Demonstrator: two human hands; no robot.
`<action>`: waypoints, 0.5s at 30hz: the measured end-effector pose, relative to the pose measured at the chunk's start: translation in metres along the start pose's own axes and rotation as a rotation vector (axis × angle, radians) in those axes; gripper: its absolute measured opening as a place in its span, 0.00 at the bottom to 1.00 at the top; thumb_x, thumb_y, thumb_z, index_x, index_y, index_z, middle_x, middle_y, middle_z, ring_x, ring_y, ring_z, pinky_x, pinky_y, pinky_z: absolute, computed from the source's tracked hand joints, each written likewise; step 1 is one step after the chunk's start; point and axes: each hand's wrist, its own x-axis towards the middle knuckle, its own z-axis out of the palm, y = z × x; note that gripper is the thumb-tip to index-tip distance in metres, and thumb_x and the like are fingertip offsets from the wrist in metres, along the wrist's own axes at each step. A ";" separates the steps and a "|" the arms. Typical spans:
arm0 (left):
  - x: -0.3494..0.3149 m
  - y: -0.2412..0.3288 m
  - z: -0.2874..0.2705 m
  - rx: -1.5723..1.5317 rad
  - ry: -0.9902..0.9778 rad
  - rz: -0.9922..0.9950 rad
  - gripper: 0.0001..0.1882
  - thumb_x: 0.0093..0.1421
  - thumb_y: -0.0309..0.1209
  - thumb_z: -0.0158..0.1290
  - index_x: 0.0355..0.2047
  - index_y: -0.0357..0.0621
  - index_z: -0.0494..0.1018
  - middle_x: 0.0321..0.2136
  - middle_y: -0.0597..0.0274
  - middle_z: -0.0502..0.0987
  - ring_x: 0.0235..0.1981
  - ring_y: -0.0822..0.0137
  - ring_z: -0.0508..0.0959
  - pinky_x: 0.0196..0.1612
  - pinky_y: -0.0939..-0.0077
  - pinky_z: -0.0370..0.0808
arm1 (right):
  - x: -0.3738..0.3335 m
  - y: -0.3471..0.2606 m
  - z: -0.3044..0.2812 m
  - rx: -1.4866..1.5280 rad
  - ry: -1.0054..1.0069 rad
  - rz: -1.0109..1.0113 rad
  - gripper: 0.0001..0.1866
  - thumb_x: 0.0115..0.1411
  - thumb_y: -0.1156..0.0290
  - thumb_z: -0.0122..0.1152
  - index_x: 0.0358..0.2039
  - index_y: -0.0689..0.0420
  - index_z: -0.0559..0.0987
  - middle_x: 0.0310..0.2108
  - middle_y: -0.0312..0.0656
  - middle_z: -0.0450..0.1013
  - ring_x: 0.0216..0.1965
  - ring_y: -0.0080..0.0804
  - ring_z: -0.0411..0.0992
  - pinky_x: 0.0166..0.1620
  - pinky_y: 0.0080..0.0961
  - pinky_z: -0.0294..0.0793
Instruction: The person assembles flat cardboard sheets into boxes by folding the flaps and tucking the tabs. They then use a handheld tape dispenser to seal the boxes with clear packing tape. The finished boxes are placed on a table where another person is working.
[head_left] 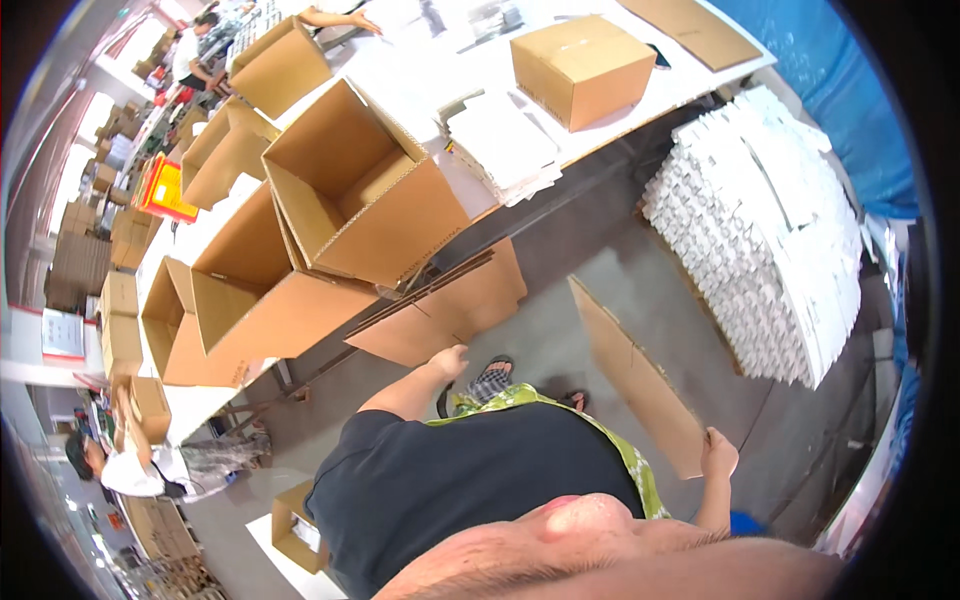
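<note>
Head view: step in hand looks like handling a flat carton (640,380), slanted over the floor (545,335) on the person's right; opening it out would likely call for both hands on the board. Right hand (718,455) pinches its near end, fingers closed on the edge; left hand (450,362) is at the stacked flat cartons (425,335), contact and finger spread can't tell.

A white table (690,82) bears open brown cartons (285,322), a closed carton (578,78), white sheets (508,148) and flat cardboard (695,30).
</note>
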 end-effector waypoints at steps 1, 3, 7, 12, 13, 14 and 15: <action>0.008 0.033 0.001 -0.009 0.014 0.026 0.29 0.59 0.39 0.51 0.60 0.46 0.63 0.50 0.48 0.75 0.51 0.55 0.75 0.54 0.64 0.71 | 0.006 0.011 -0.004 0.014 0.033 -0.049 0.11 0.56 0.68 0.57 0.41 0.49 0.78 0.33 0.43 0.78 0.34 0.45 0.76 0.37 0.39 0.75; 0.024 0.083 0.025 -0.104 0.049 0.085 0.33 0.58 0.45 0.53 0.61 0.46 0.62 0.50 0.48 0.74 0.50 0.56 0.76 0.52 0.63 0.73 | 0.022 0.028 -0.013 0.036 0.099 -0.173 0.11 0.54 0.71 0.58 0.39 0.50 0.78 0.31 0.42 0.77 0.32 0.45 0.76 0.35 0.40 0.74; -0.013 0.201 0.042 -0.656 0.126 0.015 0.51 0.55 0.50 0.58 0.69 0.53 0.39 0.59 0.39 0.61 0.55 0.44 0.69 0.57 0.57 0.68 | 0.057 0.034 -0.049 0.031 0.184 -0.464 0.10 0.53 0.72 0.59 0.38 0.50 0.78 0.29 0.41 0.77 0.29 0.43 0.75 0.33 0.38 0.73; -0.024 0.240 0.046 -0.398 0.495 -0.178 0.50 0.50 0.55 0.62 0.67 0.63 0.47 0.64 0.34 0.45 0.65 0.38 0.53 0.64 0.55 0.59 | 0.122 0.014 -0.090 0.104 0.174 -0.718 0.10 0.52 0.72 0.59 0.37 0.51 0.78 0.28 0.39 0.77 0.29 0.40 0.76 0.33 0.36 0.74; -0.027 0.237 0.045 -0.306 0.516 -0.218 0.48 0.49 0.55 0.62 0.67 0.64 0.50 0.64 0.34 0.44 0.65 0.38 0.53 0.64 0.54 0.59 | 0.136 0.012 -0.092 0.127 0.182 -0.763 0.10 0.52 0.72 0.59 0.37 0.51 0.78 0.28 0.39 0.77 0.29 0.40 0.76 0.33 0.36 0.74; -0.025 0.226 0.046 -0.378 0.587 -0.153 0.45 0.49 0.54 0.63 0.65 0.66 0.56 0.64 0.34 0.43 0.65 0.37 0.52 0.64 0.54 0.59 | 0.153 0.011 -0.086 0.111 0.195 -0.788 0.10 0.52 0.72 0.59 0.37 0.50 0.78 0.29 0.39 0.77 0.30 0.40 0.76 0.33 0.35 0.74; -0.029 0.226 0.045 -0.374 0.610 -0.139 0.46 0.48 0.53 0.64 0.65 0.65 0.56 0.64 0.34 0.43 0.65 0.37 0.52 0.64 0.55 0.59 | 0.167 0.008 -0.089 0.124 0.186 -0.812 0.10 0.53 0.72 0.59 0.37 0.50 0.78 0.29 0.39 0.77 0.30 0.40 0.76 0.33 0.36 0.74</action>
